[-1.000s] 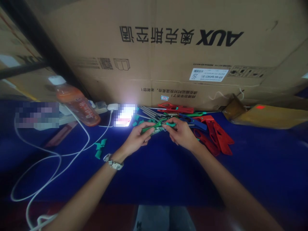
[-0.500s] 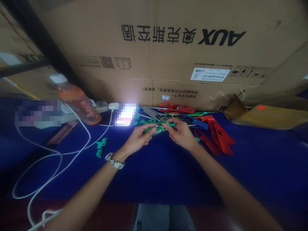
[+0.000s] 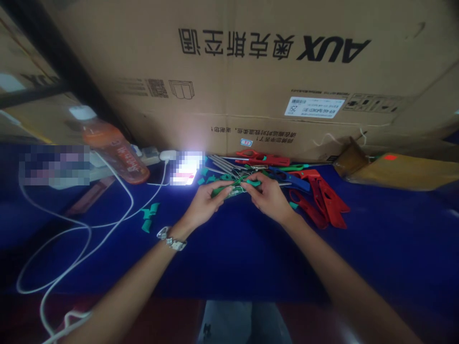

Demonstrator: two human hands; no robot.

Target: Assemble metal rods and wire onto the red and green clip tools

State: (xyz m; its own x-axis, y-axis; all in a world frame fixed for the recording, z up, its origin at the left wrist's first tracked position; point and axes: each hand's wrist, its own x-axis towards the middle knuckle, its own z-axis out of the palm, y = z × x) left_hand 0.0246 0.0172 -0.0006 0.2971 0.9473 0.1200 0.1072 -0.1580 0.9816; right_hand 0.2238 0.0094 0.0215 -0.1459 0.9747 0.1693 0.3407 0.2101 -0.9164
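My left hand (image 3: 204, 206) and my right hand (image 3: 267, 198) meet over the blue table top (image 3: 236, 248), both pinched on a green plastic clip piece (image 3: 233, 187) held between them. My right fingertips press a small teal part (image 3: 254, 182) at its right end. A watch (image 3: 172, 240) is on my left wrist. Just behind and to the right lies a pile of red clip pieces (image 3: 324, 198), a blue one (image 3: 289, 179) and grey metal rods (image 3: 222, 165).
A large cardboard box (image 3: 251, 71) walls off the back. At left stand an orange drink bottle (image 3: 111, 150), a power strip with white cables (image 3: 82, 229) and a glowing phone (image 3: 186, 168). Loose teal bits (image 3: 148, 217) lie left of my hands. A brown paper package (image 3: 401, 172) is at right.
Both hands stay pinched on the green piece and have shifted only slightly, with small finger movements. The view has drifted a little.
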